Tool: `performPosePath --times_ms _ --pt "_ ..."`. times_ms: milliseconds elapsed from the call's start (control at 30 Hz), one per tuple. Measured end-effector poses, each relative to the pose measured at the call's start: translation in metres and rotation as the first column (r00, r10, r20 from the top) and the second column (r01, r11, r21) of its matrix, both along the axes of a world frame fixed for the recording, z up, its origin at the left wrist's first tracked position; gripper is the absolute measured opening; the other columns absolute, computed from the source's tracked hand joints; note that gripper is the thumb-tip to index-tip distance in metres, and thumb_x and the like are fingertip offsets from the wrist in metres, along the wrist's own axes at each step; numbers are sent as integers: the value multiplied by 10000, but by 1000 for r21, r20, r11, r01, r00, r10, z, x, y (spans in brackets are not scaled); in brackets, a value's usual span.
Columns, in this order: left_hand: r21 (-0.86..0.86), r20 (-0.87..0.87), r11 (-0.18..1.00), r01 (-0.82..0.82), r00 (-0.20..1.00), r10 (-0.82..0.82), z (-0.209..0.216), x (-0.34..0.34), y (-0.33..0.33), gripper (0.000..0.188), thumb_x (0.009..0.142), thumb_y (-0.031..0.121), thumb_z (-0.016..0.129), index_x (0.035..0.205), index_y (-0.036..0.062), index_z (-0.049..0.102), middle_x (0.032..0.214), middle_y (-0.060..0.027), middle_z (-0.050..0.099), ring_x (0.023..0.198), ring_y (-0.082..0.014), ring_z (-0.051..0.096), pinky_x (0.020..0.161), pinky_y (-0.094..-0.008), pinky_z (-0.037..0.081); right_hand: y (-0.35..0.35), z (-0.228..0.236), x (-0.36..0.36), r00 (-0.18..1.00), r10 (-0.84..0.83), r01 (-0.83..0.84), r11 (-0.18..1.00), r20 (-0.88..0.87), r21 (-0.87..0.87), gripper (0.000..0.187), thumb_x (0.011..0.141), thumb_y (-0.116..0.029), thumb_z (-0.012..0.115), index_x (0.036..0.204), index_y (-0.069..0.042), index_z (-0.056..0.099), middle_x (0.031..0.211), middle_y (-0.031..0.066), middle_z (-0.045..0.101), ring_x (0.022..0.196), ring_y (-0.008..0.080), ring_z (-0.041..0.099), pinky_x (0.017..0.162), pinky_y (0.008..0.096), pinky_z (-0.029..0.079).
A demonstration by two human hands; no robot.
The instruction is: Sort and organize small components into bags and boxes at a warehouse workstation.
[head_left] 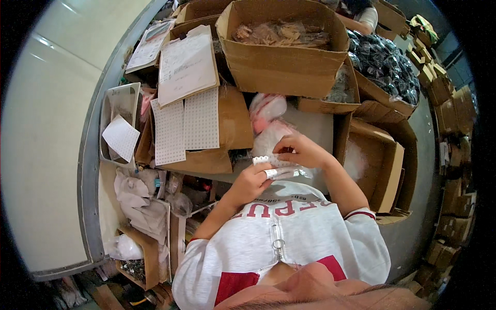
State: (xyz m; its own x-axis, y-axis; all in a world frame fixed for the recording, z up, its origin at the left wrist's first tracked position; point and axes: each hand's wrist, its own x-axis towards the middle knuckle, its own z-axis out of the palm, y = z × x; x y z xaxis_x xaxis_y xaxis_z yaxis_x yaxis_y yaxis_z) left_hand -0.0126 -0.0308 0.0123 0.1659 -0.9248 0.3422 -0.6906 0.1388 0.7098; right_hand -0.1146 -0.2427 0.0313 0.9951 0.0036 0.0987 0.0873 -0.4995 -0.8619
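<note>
My left hand (251,179) holds the lower edge of a small clear plastic bag (275,140), with white tape wrapped on one finger. My right hand (298,150) pinches the same bag from the right, fingers curled over its top. The bag holds something pale that I cannot make out. Just beyond it lie more clear bags with pink contents (266,109) on the work surface. Both forearms come up from my grey and red shirt at the bottom.
A large open cardboard box (281,67) of brownish packets stands behind the bags. Sticker sheets (186,126) and a clipboard with paper (187,64) lie left. An open box (380,160) sits right, a box of dark bagged items (385,62) far right. Another person's arm (361,20) shows at top.
</note>
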Motion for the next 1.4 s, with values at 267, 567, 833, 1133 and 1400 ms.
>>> performPosePath --times_ms 267,567,833,1133,1400 --pt "57 39 998 28 999 -31 -2 -2 -3 214 754 56 694 947 -11 629 1061 -146 617 911 -343 607 778 -399 503 10 4 -7 997 -82 80 992 -12 -96 151 759 -89 690 884 -24 638 883 142 636 808 324 612 707 381 486" --pt "70 -51 998 -12 999 15 -6 -1 -5 274 759 78 721 1009 -10 652 1032 -171 638 941 -333 631 812 -374 514 -18 -37 -32 953 -289 300 942 -91 151 152 745 -28 685 884 -11 626 828 160 637 715 232 613 683 335 494" --pt "119 -145 986 -115 981 132 -7 4 -1 236 745 49 709 967 -12 658 1021 -162 639 919 -329 626 805 -371 509 -59 -197 -80 824 -473 382 870 -313 -311 222 741 33 602 956 -14 576 911 184 605 911 364 585 803 402 478" --pt "119 -172 986 -117 976 136 -8 6 3 222 752 44 704 962 -10 655 1009 -156 637 900 -322 628 780 -361 507 -65 -186 -75 690 -598 366 774 -407 -517 367 742 -88 668 1074 -64 513 1047 214 603 985 408 588 818 453 484" --pt "102 -158 980 -168 970 183 -4 6 6 225 727 5 731 942 -19 668 980 -139 653 899 -284 644 785 -345 512 -55 -167 -50 694 -601 314 748 -396 -585 320 774 -141 632 1058 -23 542 990 210 651 945 370 632 783 471 516"
